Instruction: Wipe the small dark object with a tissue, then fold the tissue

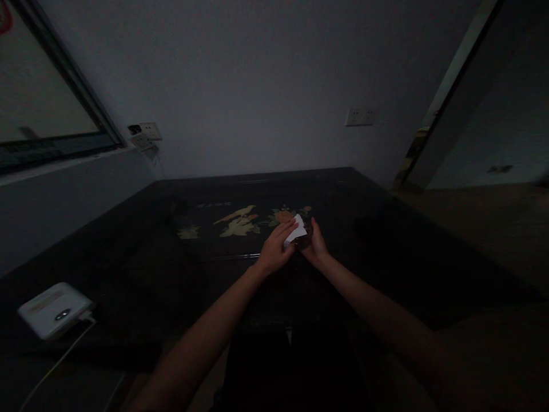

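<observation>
The light was so dim that much of the bench sank into black. Over its painted flowers, the left hand held a white sheet against a dark object, its fingers closed over the sheet. The right hand gripped the object's far side, its fingers partly hidden behind it. Sheet and hands covered most of the object; whether it was glass or plastic could not be told. At left, a white box trailed a cable that the picture's lower edge cut off.
</observation>
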A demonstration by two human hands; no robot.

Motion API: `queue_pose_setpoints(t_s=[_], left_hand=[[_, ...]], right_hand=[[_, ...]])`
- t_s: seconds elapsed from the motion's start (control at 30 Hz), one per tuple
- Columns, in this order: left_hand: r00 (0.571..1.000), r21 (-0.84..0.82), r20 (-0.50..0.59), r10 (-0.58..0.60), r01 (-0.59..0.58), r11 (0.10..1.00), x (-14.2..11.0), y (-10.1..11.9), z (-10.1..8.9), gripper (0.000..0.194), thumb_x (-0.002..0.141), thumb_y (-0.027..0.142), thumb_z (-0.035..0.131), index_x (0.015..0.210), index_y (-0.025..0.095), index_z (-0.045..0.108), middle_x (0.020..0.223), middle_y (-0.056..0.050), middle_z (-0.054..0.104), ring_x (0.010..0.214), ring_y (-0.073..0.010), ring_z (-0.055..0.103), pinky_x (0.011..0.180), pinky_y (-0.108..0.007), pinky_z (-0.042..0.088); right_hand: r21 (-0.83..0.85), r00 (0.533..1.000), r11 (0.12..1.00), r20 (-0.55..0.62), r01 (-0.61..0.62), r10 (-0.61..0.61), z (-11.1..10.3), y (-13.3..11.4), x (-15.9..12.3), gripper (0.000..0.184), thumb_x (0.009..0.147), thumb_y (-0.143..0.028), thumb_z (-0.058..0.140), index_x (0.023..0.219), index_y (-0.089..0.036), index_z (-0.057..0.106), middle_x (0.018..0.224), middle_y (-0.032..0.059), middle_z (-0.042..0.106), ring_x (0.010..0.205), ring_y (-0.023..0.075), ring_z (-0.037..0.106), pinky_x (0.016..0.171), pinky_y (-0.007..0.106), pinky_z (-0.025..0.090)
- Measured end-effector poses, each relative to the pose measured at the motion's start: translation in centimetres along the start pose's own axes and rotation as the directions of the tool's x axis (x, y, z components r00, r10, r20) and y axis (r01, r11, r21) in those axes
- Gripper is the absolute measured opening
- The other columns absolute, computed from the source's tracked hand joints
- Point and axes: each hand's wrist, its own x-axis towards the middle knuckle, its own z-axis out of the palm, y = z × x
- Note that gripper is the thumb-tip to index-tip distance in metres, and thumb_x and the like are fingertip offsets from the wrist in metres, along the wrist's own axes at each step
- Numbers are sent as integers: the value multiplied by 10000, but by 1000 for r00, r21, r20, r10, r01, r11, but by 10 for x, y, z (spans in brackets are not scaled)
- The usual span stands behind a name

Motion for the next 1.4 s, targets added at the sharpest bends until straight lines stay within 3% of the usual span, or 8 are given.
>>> queue_pose_setpoints(t_s=[0.33, 0.57, 0.73, 0.9, 1.03, 1.17, 1.27, 1.4], left_hand=[[995, 43, 80, 67, -71, 997, -2, 2, -6, 542, 870, 194, 401, 1411, 186, 415, 1500, -101, 385, 1404, -236, 323, 1162, -455, 272], [990, 117, 143, 17, -34, 992, -2, -1, -8, 559, 909, 206, 350, 1467, 204, 319, 1549, -76, 286, 1439, -210, 241, 1182, -457, 227], [992, 135, 113, -64, 48, 990, -1, -5, -4, 546, 914, 202, 365, 1459, 186, 330, 1541, -93, 304, 1438, -196, 241, 1182, -445, 239], [995, 74, 88, -47, 40, 996, -1, -10, -2, 557, 893, 172, 396, 1447, 199, 352, 1527, -97, 334, 1426, -201, 274, 1175, -450, 252], [995, 59, 89, -44, 39, 997, -1, -10, -4, 572, 869, 128, 402, 1431, 230, 377, 1496, -82, 394, 1394, -204, 346, 1168, -465, 264], [995, 92, 48, -89, 85, 992, -1, -7, -4, 570, 842, 125, 444, 1409, 177, 411, 1411, -133, 471, 1332, -233, 423, 1125, -441, 339], [994, 105, 41, -101, 96, 990, -2, -5, -2, 593, 818, 108, 461, 1408, 145, 416, 1400, -168, 439, 1323, -253, 416, 1102, -432, 365], [997, 90, 60, -57, 52, 995, -2, -2, -2, 624, 811, 72, 430, 1420, 206, 404, 1473, -133, 366, 1377, -249, 343, 1133, -457, 313]], right_hand=[[-31, 999, 999, -35, 32, -33, -3, 7, 2, 317, 864, -468, 515, 881, -204, 688, 712, 5, 729, 746, 191, 694, 729, 299, 550], [-32, 1000, 999, -24, 15, -16, -4, 5, 2, 321, 884, -444, 471, 886, -210, 690, 763, 13, 741, 817, 187, 695, 765, 295, 538], [-69, 1000, 997, 9, 21, -21, -6, 5, 4, 336, 879, -465, 460, 882, -222, 691, 803, 14, 751, 906, 206, 690, 814, 330, 535], [-59, 998, 997, 42, 54, -51, -4, 0, 3, 345, 875, -476, 447, 877, -232, 692, 810, 13, 752, 921, 214, 687, 822, 345, 535], [-60, 1000, 998, 7, 19, -18, -1, -8, -1, 387, 892, -483, 404, 841, -226, 689, 764, 21, 745, 884, 221, 692, 791, 353, 543], [-67, 999, 998, -47, 9, -13, 0, -13, -3, 387, 884, -499, 408, 804, -229, 672, 704, 17, 728, 812, 222, 691, 744, 359, 550], [-74, 997, 997, -74, 7, -13, 1, -16, -4, 385, 884, -497, 402, 798, -230, 665, 691, 12, 720, 773, 214, 685, 724, 354, 548], [-60, 998, 997, -47, 47, -50, 1, -17, -3, 354, 867, -502, 438, 798, -235, 660, 704, 13, 719, 805, 221, 686, 739, 353, 544]])
